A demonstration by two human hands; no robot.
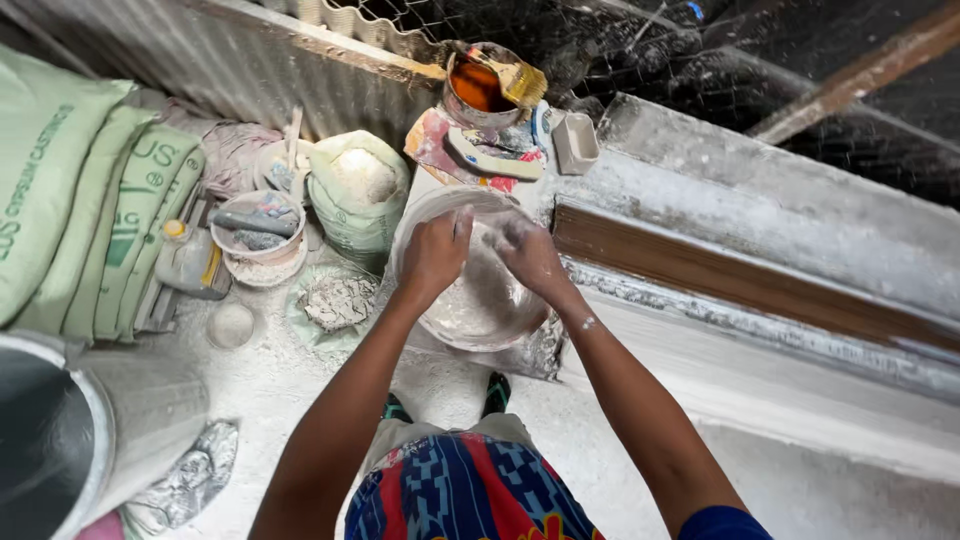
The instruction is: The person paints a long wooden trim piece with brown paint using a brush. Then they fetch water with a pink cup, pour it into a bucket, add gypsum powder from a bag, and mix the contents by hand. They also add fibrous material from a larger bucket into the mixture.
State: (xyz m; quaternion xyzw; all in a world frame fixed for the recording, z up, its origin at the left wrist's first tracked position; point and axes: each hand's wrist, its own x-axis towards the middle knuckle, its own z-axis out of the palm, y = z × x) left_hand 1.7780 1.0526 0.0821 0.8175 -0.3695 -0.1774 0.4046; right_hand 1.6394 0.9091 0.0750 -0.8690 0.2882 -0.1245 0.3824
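The white bowl (470,290) is steadied at its rim by the left hand (435,255), fingers curled on it, while the right hand (530,255), loosely open, is pressed inside; the paint tin (480,90) is seen just beyond the bowl.

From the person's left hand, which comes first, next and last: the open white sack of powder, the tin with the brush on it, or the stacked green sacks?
In the head view, from the left hand:
1. Open white sack of powder, just to its left.
2. Tin with the brush across it, above, by the wall.
3. Stacked green sacks, far left.
Both hands are in the white bowl.
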